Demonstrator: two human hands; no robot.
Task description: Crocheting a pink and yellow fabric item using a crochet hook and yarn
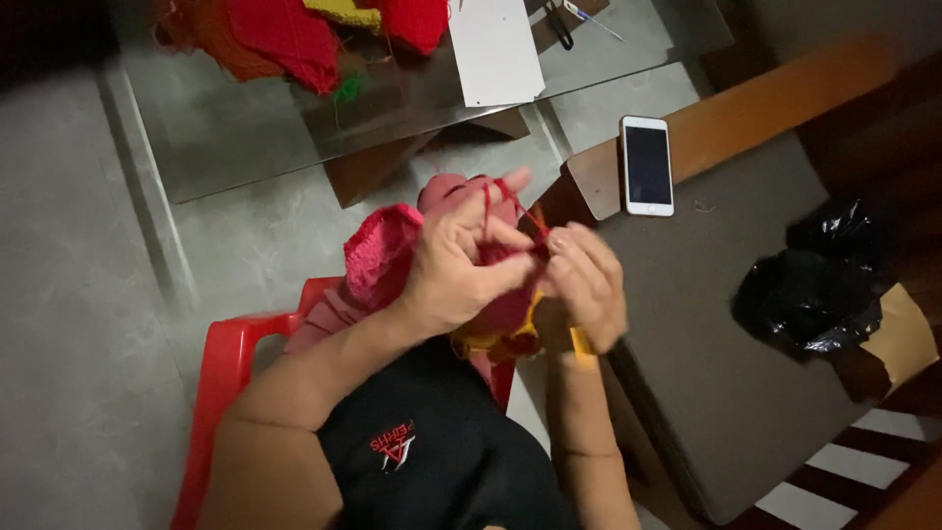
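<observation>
Grey floor below; two hands (pixel 520 270) (close together) grip one crochet piece (pixel 388 250)

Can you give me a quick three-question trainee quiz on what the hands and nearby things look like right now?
1. True or false: the left hand and right hand are both closed on the red crochet piece.
2. Multiple choice: the white phone lies
A. on the glass table
B. at the corner of the wooden bench, screen dark
C. on the red plastic chair
3. Fill in: the red yarn strand runs over the fingers of the ____ hand.

Key: 1 true. 2 B; the glass table instead carries red and orange knitted pieces and a white sheet, and the red plastic chair stands below the hands. 3 left.
</observation>
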